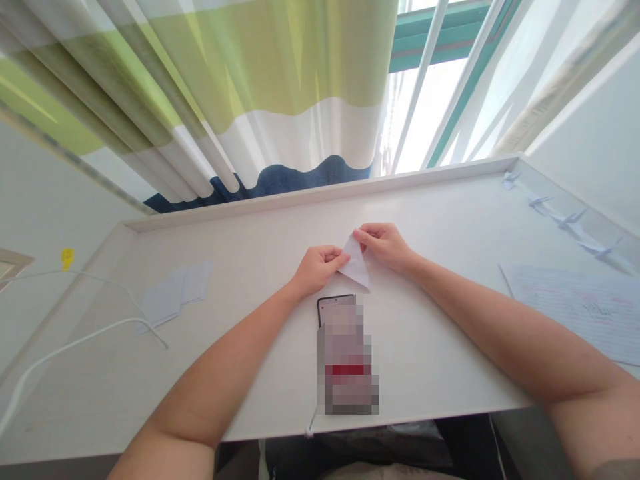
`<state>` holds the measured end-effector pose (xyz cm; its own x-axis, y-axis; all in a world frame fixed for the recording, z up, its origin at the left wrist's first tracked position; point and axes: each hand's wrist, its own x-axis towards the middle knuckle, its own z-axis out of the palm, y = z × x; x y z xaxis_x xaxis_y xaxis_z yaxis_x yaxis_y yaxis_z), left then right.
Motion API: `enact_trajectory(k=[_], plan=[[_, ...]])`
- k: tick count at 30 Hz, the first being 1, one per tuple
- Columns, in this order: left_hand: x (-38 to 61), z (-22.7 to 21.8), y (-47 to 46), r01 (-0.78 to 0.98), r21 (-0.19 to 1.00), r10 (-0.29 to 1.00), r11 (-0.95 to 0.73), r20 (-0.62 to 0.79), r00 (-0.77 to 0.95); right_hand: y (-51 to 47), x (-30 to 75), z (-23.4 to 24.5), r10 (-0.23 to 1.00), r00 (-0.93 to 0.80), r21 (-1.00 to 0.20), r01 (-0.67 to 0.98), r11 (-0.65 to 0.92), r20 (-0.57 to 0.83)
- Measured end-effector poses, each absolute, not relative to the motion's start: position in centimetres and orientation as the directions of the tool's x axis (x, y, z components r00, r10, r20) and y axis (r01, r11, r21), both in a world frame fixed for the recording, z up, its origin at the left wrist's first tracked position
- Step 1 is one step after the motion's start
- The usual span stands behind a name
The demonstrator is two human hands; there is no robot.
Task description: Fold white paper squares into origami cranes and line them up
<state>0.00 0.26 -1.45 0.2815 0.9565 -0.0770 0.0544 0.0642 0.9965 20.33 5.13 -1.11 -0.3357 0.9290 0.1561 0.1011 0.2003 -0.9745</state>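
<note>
Between my hands, a white piece of paper [356, 265] folded to a triangle is held up over the desk. My left hand [317, 268] pinches its left edge, thumb in front. At the top corner, the thumb and fingers of my right hand [384, 243] are closed on the same paper. Just below the paper lies a phone [336, 305], its screen mostly blurred out, flat on the white desk [270, 360].
Loose white paper sheets [193, 283] lie at the left near a white cable [90, 335]. Several folded paper pieces [573, 219] line the right edge, above a written lined sheet [575, 307]. A raised rim [320, 193] bounds the desk's back, below a curtain [280, 73].
</note>
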Motion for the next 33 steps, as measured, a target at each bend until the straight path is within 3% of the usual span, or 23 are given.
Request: enact_trajectory(k=[10, 33], plan=[[0.06, -1.45, 0.16, -0.027, 0.994, 0.969, 0.107, -0.098, 0.227, 5.19, 20.69, -1.26, 0.889, -0.443, -0.963, 0.167, 0.211, 0.118], [-0.03, -1.35, 0.11, -0.003, 0.994, 0.963, 0.107, -0.103, 0.251, 5.23, 20.89, -0.97, 0.896, -0.430, -0.972, 0.137, 0.190, 0.114]])
